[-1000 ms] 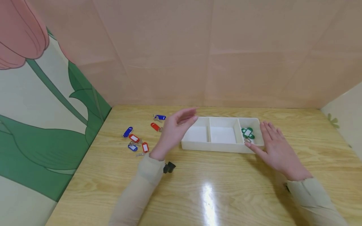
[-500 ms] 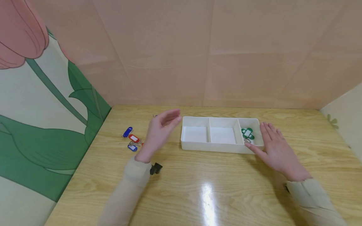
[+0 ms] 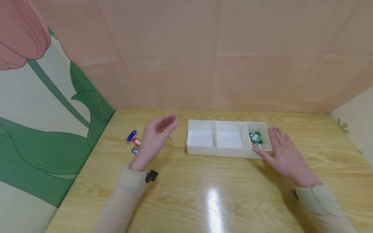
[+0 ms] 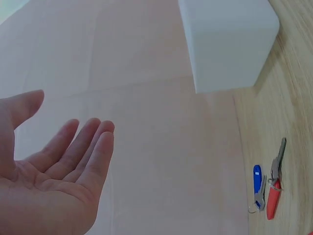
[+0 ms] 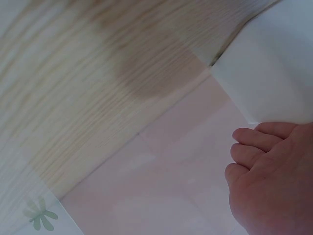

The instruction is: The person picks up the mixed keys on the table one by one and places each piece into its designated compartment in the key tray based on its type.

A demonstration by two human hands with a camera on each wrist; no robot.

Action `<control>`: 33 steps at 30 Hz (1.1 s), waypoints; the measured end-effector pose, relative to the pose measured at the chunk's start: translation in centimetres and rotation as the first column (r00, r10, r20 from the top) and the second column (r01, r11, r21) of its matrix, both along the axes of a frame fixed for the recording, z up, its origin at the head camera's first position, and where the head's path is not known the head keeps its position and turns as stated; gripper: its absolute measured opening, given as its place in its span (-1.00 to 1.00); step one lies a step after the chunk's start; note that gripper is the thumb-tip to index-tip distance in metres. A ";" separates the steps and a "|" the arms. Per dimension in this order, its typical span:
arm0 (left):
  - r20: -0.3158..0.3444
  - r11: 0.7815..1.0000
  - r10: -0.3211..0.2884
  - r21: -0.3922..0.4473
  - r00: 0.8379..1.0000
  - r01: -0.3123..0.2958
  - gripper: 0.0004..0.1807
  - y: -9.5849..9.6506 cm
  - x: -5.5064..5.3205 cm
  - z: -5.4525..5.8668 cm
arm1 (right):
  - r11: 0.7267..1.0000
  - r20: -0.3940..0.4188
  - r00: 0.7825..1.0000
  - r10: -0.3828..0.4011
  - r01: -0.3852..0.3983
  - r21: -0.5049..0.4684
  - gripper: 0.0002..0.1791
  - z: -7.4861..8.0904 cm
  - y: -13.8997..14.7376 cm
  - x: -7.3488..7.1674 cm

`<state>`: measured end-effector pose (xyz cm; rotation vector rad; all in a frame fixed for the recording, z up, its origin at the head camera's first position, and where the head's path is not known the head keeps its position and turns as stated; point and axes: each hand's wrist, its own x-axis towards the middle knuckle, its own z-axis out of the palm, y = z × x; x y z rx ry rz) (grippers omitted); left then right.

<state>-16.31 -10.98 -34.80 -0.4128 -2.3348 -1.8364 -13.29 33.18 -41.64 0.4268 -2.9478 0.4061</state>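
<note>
My left hand hovers over the left part of the table, fingers relaxed and nothing held. Beneath and beside it lie a blue key tag, a red key tag and another blue tag, partly covered by the hand. In the left wrist view, a blue-tagged key lies next to a red-tagged key. My right hand rests against the right end of a white three-compartment tray, its thumb at the front rim. Green key tags sit in the right compartment.
The wooden table ends at a pinkish back wall covering. A wall with painted flowers and leaves borders the left. A small black device shows at my left wrist.
My left hand has moved left, from the tray's left end to above the key tags, covering some of them. The right hand and the tray have stayed in place.
</note>
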 end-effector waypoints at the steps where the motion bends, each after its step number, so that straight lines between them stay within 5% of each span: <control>1: 0.002 1.000 0.003 -0.003 1.000 -0.003 -0.58 -0.1 0.1 0.0 | 1.000 -0.001 1.000 0.000 0.000 0.000 0.12 0.0 0.0 0.0; 21: -0.066 0.995 0.038 -0.094 0.997 -0.044 -0.58 -3.2 0.4 -1.3 | 1.000 0.005 1.000 -0.001 0.001 -0.005 0.12 0.1 0.0 -0.1; 33: 0.023 0.986 0.082 -0.151 0.996 -0.077 -0.52 -5.5 0.8 -2.0 | 1.000 -0.003 1.000 0.003 -0.003 -0.009 0.11 0.0 0.0 0.0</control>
